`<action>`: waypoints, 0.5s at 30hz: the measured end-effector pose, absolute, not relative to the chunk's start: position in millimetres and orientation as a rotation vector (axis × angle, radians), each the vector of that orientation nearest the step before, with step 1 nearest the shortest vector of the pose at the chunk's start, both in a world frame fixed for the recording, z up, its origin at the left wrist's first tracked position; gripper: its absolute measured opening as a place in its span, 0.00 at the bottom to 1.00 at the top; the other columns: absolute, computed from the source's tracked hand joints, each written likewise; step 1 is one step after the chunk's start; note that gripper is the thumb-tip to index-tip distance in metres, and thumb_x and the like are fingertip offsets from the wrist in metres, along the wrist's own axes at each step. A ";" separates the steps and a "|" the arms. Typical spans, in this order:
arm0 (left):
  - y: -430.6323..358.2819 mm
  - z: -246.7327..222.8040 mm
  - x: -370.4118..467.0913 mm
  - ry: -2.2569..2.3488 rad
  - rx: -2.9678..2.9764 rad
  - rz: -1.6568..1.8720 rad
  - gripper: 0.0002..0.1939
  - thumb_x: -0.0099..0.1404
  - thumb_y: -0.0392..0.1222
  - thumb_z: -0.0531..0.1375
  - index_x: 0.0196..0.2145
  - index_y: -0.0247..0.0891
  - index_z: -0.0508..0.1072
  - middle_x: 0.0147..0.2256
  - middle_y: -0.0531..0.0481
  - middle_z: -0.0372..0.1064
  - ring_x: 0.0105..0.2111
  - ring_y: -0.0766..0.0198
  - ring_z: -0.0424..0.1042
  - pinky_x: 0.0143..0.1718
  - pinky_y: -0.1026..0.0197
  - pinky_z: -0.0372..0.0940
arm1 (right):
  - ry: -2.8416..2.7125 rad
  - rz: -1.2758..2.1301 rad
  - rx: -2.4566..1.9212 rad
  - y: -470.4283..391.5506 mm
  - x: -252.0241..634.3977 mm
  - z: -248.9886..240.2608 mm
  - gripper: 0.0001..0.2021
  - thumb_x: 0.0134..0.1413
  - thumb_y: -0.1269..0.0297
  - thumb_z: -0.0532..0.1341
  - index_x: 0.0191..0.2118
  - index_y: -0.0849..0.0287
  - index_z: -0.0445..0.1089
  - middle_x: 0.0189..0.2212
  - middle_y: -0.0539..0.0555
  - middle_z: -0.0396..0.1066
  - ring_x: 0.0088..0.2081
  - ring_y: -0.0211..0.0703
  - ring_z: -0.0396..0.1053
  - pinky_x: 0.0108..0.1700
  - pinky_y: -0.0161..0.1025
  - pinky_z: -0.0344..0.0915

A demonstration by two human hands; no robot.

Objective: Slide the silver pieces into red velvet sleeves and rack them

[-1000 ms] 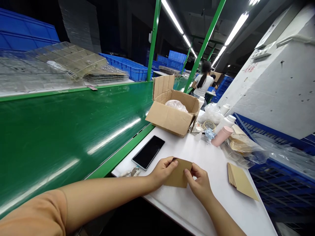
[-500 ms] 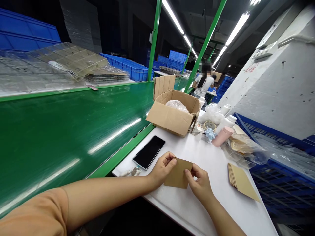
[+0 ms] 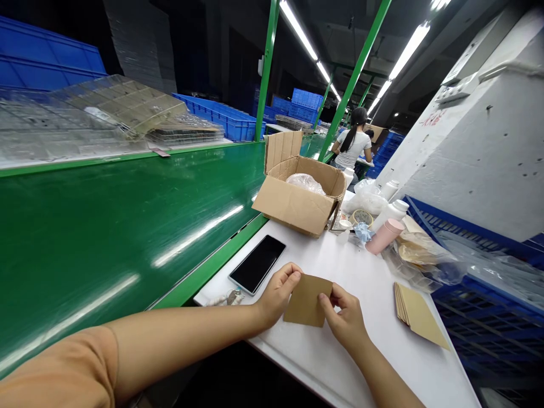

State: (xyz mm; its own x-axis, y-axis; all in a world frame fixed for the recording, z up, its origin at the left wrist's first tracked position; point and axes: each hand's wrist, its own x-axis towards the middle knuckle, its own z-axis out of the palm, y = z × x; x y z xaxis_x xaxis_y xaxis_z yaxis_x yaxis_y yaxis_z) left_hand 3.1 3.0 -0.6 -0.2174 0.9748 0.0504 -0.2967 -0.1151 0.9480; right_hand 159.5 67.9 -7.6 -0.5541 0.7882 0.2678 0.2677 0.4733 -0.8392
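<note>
A small square of brown card [image 3: 306,300] is held up over the front of the white table [image 3: 297,354]. My left hand [image 3: 278,292] pinches its upper left corner between thumb and fingers. On the right edge, my right hand [image 3: 345,311] grips the same card, thumb on its face. A stack of similar brown cards [image 3: 420,317] lies at the table's right side. Behind my left hand a dark-screened phone [image 3: 258,263] lies flat, with a small whitish object [image 3: 225,298] near its lower end.
An open cardboard box [image 3: 293,204] with a plastic bag inside stands at the back. A pink bottle [image 3: 385,236], white bottles and a tape roll [image 3: 361,217] are right of it. Green belt [image 3: 127,226] at left; blue crate [image 3: 488,317] at right. A person [image 3: 352,141] sits farther off.
My left thumb has drawn back slightly toward the card's left corner. Both hands otherwise hold the card in nearly the same place.
</note>
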 end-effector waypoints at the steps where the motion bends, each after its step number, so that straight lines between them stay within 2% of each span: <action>1: 2.8 -0.1 3.0 1.066 0.931 1.560 0.17 0.58 0.53 0.54 0.31 0.34 0.59 0.27 0.54 0.60 0.27 0.73 0.59 0.30 0.69 0.55 | -2.068 1.011 -0.872 68.0 159.7 -7.8 0.12 0.51 0.59 0.55 0.23 0.60 0.60 0.20 0.49 0.60 0.22 0.34 0.57 0.23 0.32 0.56; 6: 3.4 -1.2 3.9 1.103 0.973 1.556 0.17 0.54 0.49 0.60 0.32 0.35 0.59 0.29 0.53 0.60 0.30 0.71 0.61 0.33 0.68 0.56 | -2.087 0.968 -0.861 68.6 159.9 -10.0 0.10 0.51 0.60 0.55 0.26 0.61 0.65 0.20 0.49 0.60 0.22 0.35 0.57 0.23 0.32 0.56; 15: 3.8 -1.9 2.4 1.121 1.042 1.608 0.14 0.57 0.47 0.58 0.29 0.33 0.62 0.28 0.53 0.59 0.29 0.72 0.59 0.33 0.68 0.56 | -2.110 0.897 -0.849 67.4 159.4 -9.2 0.10 0.51 0.60 0.54 0.26 0.61 0.65 0.19 0.48 0.60 0.21 0.34 0.56 0.22 0.32 0.56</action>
State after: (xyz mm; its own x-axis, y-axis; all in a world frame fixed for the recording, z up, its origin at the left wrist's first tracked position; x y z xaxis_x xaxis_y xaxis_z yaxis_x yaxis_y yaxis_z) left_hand 2.4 3.8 -1.9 -0.2509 0.9574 0.1430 -0.1966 -0.1950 0.9609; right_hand 159.4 67.4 -9.2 -0.5539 0.7649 0.3288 0.2938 0.5491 -0.7824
